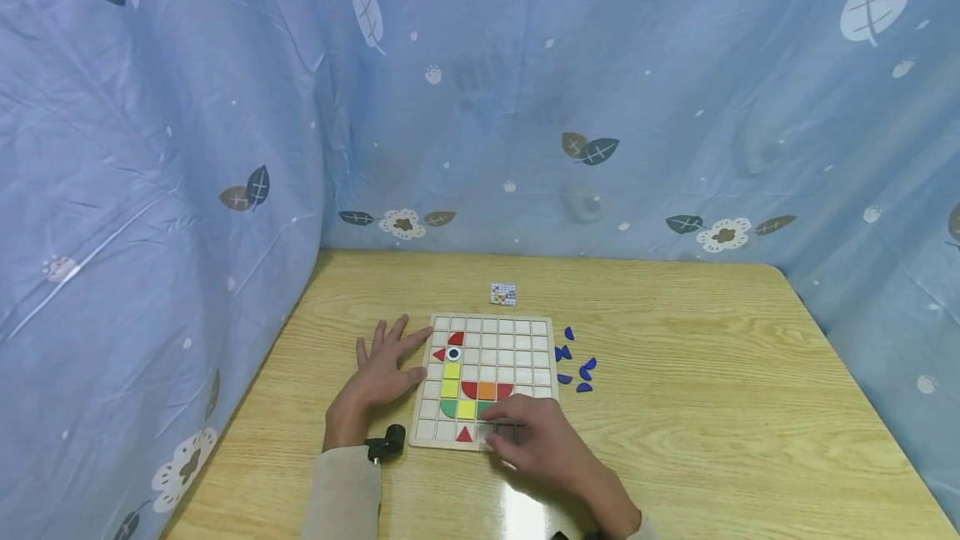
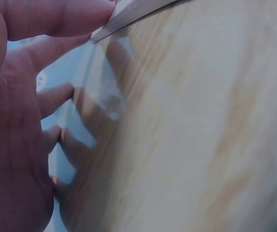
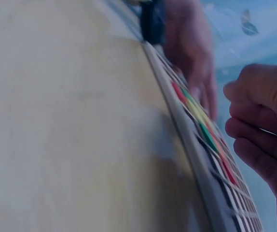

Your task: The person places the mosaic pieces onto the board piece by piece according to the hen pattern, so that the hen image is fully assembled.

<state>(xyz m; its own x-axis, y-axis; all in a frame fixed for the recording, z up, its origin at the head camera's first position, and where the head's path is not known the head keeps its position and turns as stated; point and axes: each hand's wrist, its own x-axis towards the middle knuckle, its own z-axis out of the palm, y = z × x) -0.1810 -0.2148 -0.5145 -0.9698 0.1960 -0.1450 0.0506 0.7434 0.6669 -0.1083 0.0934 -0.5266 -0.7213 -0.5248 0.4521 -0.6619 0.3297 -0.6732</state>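
A wooden grid board (image 1: 522,354) lies on the table with colored flat pieces in its cells. Spread out at its left edge, my left hand (image 1: 381,373) touches the rim with thumb and index finger. Over the lower part of the board is my right hand (image 1: 543,440), thumb and index finger apart and nothing seen between them. Its index fingertip is by a green piece (image 1: 482,410), partly hidden. Near it are a yellow square (image 1: 466,410), an orange square (image 1: 487,391) and a red triangle (image 1: 464,434). A round eye piece (image 1: 453,353) sits higher up.
Several loose blue pieces (image 1: 585,373) lie right of the board. A small printed pattern card (image 1: 503,294) is behind it. The wooden table (image 1: 675,407) extends to the right, and a blue patterned curtain (image 1: 480,107) hangs around the back and sides.
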